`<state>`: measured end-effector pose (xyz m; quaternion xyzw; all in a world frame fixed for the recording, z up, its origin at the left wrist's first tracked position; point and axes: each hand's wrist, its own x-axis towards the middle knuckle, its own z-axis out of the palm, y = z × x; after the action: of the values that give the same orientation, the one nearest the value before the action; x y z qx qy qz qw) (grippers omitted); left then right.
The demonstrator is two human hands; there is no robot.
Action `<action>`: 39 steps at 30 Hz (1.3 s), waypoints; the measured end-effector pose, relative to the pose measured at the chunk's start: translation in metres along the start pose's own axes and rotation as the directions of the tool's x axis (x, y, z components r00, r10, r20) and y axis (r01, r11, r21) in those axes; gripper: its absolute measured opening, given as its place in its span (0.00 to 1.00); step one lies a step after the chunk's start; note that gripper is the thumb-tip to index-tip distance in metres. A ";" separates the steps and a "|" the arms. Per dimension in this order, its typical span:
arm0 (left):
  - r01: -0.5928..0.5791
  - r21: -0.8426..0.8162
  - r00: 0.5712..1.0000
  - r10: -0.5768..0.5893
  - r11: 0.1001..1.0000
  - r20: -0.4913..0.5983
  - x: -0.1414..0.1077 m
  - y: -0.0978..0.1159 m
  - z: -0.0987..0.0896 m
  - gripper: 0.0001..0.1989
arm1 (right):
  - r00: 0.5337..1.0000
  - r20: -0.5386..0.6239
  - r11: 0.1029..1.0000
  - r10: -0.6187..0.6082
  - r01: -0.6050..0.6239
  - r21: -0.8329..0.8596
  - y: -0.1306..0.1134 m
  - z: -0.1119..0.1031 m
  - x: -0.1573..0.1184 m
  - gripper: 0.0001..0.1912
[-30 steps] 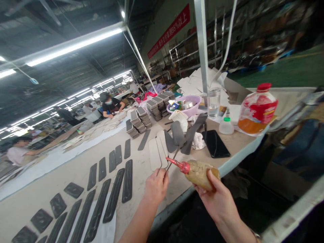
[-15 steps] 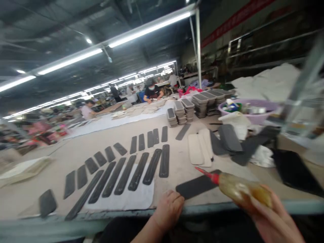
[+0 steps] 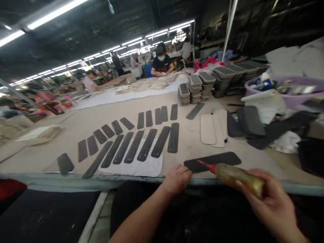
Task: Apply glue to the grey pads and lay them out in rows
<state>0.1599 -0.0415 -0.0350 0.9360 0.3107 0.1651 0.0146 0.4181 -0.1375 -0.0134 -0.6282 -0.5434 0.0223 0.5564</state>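
My right hand [image 3: 270,199] is wrapped round a squeeze bottle [image 3: 235,175] of amber liquid, tilted with its red nozzle [image 3: 206,165] pointing left. The nozzle tip appears over a long dark grey strip [image 3: 222,160] with rounded ends; whether it touches cannot be told. My left hand [image 3: 177,179] rests closed at the table edge, beside the strip's left end, its fingertips hidden. Left of it, several glossy dark strips [image 3: 148,145] lie in a row, partly on a white sheet [image 3: 158,165]. Behind them is a row of shorter dark pieces [image 3: 149,118].
Stacks of grey-topped pieces [image 3: 195,88] stand at the back, near a purple basin [image 3: 291,99] of odds and ends. Beige panels [image 3: 208,129] and dark scraps [image 3: 253,121] lie at right. A person [image 3: 162,62] works across the table. The table's front edge [image 3: 121,179] runs before me.
My view has tilted down and turned slightly left, so the table sits higher in it. The bottle's nozzle has shifted from the strip's far edge to over the strip. My left hand stays at the edge.
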 end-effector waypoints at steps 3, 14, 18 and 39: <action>0.000 -0.015 1.000 0.000 1.000 -0.013 0.001 -0.001 0.000 0.09 | 0.986 0.106 0.990 -0.132 0.136 -0.035 -0.010 -0.001 0.006 0.16; 0.007 -0.032 1.000 -0.006 0.999 0.028 0.002 0.001 -0.003 0.11 | 0.941 0.221 0.963 -0.255 0.268 -0.028 -0.027 0.021 0.003 0.14; 0.006 -0.037 1.000 -0.006 0.999 0.019 0.002 0.000 -0.001 0.09 | 0.927 0.254 0.958 -0.275 0.287 -0.011 -0.030 0.029 0.003 0.14; -0.038 -0.089 0.992 0.027 0.995 -0.122 0.004 0.000 0.000 0.08 | 0.985 0.048 0.929 -0.163 0.170 -0.330 -0.005 -0.013 0.011 0.13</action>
<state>0.1625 -0.0392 -0.0340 0.9275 0.2877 0.2358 0.0359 0.4276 -0.1391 0.0016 -0.6645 -0.5962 -0.1109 0.4367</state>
